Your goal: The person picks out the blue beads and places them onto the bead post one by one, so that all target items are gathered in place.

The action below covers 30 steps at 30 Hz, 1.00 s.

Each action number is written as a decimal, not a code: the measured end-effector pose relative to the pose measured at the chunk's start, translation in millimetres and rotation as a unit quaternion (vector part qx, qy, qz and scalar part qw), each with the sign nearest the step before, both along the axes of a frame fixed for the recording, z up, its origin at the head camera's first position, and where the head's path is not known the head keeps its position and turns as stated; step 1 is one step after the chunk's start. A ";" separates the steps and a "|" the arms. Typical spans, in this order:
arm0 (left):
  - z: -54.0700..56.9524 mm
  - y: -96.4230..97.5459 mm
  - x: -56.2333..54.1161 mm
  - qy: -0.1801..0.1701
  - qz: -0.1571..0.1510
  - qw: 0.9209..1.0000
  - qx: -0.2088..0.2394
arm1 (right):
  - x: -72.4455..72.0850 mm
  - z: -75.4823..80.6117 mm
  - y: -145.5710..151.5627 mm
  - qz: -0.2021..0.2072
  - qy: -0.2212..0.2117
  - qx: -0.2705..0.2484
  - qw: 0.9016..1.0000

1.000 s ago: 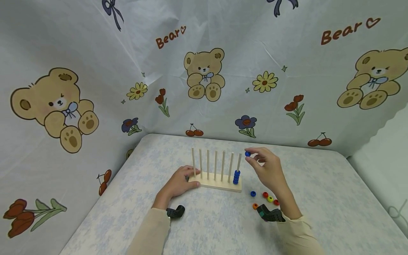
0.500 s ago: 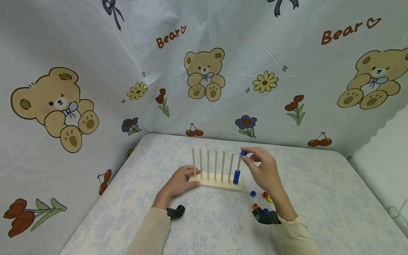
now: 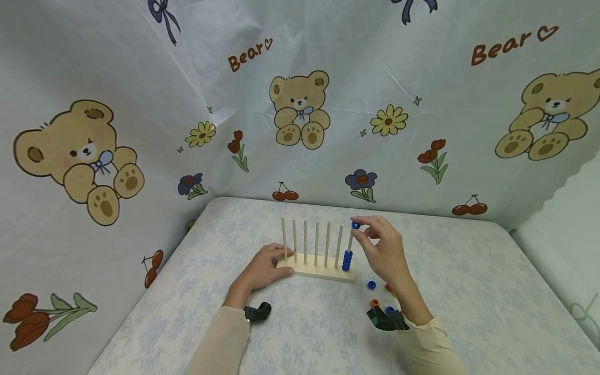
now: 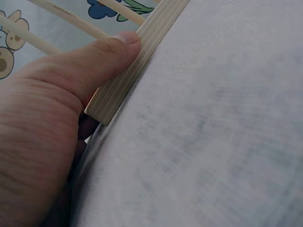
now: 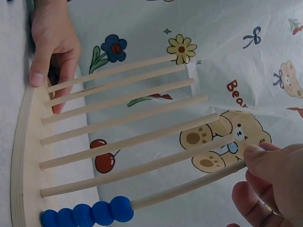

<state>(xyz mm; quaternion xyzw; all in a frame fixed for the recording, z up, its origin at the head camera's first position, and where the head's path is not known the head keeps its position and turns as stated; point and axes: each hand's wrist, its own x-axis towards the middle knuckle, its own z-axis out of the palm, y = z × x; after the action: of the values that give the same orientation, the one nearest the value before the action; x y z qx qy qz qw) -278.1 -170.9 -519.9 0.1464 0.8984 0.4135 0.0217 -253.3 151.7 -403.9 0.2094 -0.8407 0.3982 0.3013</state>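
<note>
A wooden peg rack [image 3: 319,269] with several upright pegs stands on the table. My left hand [image 3: 260,268] grips its left end, thumb [image 4: 118,49] along the front edge and fingers behind. Several blue beads [image 3: 347,260] are stacked at the bottom of the rightmost peg [image 5: 189,186]. My right hand [image 3: 386,250] pinches another blue bead [image 3: 355,225] between thumb and forefinger, right at that peg's tip. In the right wrist view the thumb [image 5: 260,161] mostly covers this bead. The other pegs carry no beads.
Loose beads lie right of the rack: a blue bead [image 3: 372,285], an orange bead [image 3: 375,302], another blue bead [image 3: 390,310] by the right wrist camera [image 3: 386,319], and a red bead [image 3: 388,287] partly behind the forearm. A bear-printed sheet [image 3: 300,166] hangs behind the table.
My right hand has moved left, bringing the pinched blue bead from beside the rightmost peg to its tip. The left hand and the rack have stayed put.
</note>
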 end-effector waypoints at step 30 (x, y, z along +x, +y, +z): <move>-1.8 1.4 -0.9 0.006 0.003 1.000 -0.007 | -2.5 -8.2 -7.2 -0.019 -0.025 -0.016 0.999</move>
<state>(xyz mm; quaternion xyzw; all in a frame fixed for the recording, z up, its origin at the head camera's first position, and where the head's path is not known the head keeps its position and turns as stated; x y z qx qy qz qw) -279.0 -169.5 -521.8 0.1459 0.9019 0.4063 0.0157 -255.8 144.5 -412.1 0.1781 -0.8454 0.4108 0.2911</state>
